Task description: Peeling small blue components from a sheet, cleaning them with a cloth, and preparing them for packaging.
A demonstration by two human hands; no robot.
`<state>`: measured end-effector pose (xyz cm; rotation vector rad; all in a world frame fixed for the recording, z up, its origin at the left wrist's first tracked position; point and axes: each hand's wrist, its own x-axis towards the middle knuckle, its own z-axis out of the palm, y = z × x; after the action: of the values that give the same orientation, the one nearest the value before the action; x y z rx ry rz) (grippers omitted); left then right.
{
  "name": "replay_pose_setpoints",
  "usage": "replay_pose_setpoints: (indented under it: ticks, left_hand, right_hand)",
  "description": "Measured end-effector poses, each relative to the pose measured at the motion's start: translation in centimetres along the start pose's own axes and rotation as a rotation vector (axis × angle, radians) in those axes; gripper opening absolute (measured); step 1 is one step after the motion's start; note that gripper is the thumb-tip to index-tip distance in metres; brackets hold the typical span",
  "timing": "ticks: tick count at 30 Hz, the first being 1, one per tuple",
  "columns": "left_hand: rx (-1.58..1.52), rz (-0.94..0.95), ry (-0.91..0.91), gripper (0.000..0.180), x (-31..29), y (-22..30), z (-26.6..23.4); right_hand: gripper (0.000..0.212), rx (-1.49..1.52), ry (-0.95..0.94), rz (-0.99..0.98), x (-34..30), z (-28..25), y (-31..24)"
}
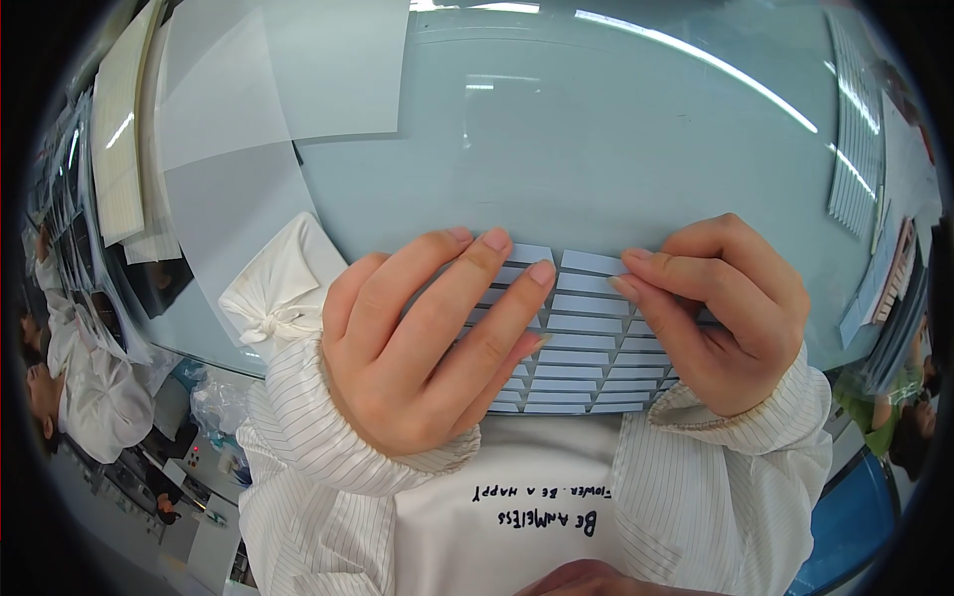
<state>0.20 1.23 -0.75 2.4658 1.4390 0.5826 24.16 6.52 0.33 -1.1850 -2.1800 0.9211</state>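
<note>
Head view, taken by the left of two side-by-side fisheye cameras worn on the person's head. The lens faces steeply down and forward, past the wearer's white shirt front [517, 457] at the lower edge, onto a glossy tabletop [576, 179]. The left hand [407, 348] and right hand [737, 316] lie close beneath it; the tabletop recedes upward beyond them. The wide field also reaches a white-clad co-worker [99, 392] at far left, with straight edges bowing toward the periphery.
</note>
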Motion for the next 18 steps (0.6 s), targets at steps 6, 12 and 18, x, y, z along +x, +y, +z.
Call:
replay_pose_setpoints:
  ticks: [6,12,18]
  left_hand:
    - [0.000,-0.004,0.008,0.043,0.04,0.08,0.08]
    - [-0.002,-0.002,0.009,0.043,0.01,0.05,0.20]
    - [0.000,0.000,0.007,0.043,-0.13,-0.05,0.19]
  right_hand:
    - [0.026,0.001,-0.010,-0.003,0.07,-0.16,0.14]
    - [0.027,-0.001,-0.012,-0.011,0.03,-0.18,0.25]
    - [0.027,0.004,-0.015,-0.005,-0.05,-0.05,0.19]
